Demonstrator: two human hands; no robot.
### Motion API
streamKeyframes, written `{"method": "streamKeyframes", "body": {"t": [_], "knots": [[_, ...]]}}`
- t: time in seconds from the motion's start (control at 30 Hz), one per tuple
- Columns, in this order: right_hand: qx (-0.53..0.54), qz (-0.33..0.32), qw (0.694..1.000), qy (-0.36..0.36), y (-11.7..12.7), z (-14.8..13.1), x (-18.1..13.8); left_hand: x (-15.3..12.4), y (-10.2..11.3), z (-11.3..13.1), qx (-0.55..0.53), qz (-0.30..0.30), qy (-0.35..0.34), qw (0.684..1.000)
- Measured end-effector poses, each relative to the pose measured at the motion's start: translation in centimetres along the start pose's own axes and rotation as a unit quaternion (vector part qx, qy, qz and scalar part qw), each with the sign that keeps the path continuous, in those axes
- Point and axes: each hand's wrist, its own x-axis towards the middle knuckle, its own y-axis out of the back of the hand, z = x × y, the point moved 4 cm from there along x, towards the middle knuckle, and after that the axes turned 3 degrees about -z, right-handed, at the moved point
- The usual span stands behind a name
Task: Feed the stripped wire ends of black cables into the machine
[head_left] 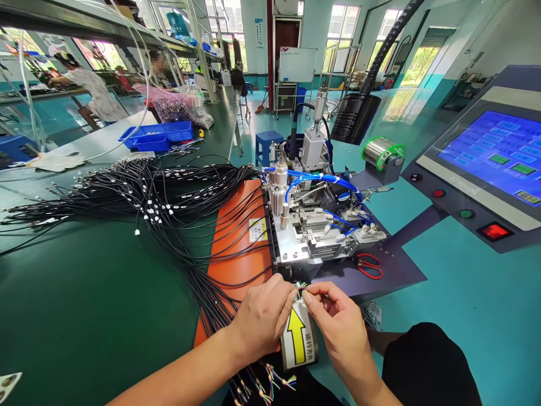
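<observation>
Above a yellow-arrow label at the front of the machine, my left hand is closed, its fingers pinching a cable end with thin coloured wires fanning out. My right hand meets it from the other side, thumb and forefinger pinched on the same wires. The fingers cover most of the cable end. Below my left forearm hang more black cables with stripped, coloured wire ends. A large bundle of black cables runs from the green table over an orange cover.
The metal machine with blue air hoses stands just ahead. Red-handled scissors lie on its base, near a solder spool. A control screen is at right. Blue trays sit on the green table; two people work beyond.
</observation>
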Motion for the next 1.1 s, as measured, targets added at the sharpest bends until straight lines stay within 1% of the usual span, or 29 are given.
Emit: {"method": "streamKeyframes", "body": {"t": [0.23, 0.37, 0.6, 0.77, 0.87, 0.93, 1.0, 1.03, 1.1], "knots": [[0.06, 0.0, 0.998, -0.035, -0.5, 0.1, -0.3, 0.0, -0.1, -0.1, 0.004, 0.003, -0.005, 1.0], [0.117, -0.009, 0.992, -0.052, -0.8, 0.1, -0.3, 0.1, -0.1, -0.1, 0.008, 0.003, -0.004, 1.0], [0.173, -0.018, 0.981, -0.084, -1.0, 0.1, -0.3, 0.0, 0.0, 0.0, 0.002, 0.002, 0.0, 1.0], [0.199, -0.059, 0.972, -0.112, -1.0, 0.1, -0.1, -0.1, -0.3, -0.4, -0.006, -0.001, 0.02, 1.0], [0.154, -0.062, 0.982, -0.087, -0.9, 0.1, 0.0, -0.2, -0.3, -0.5, -0.013, 0.0, 0.028, 1.0], [0.085, -0.046, 0.994, -0.048, -0.7, -0.2, -0.1, -0.2, -0.3, -0.5, -0.016, 0.001, 0.028, 0.999], [-0.013, -0.017, 1.0, 0.003, -0.6, -0.6, -0.3, -0.2, -0.2, -0.5, -0.013, -0.001, 0.027, 1.0], [-0.066, -0.003, 0.997, 0.032, -0.6, -0.8, -0.4, -0.1, -0.2, -0.4, -0.01, -0.002, 0.026, 1.0], [-0.158, 0.018, 0.982, 0.102, -0.7, -1.3, -0.8, -0.1, -0.1, -0.4, -0.004, -0.002, 0.026, 1.0]]}}
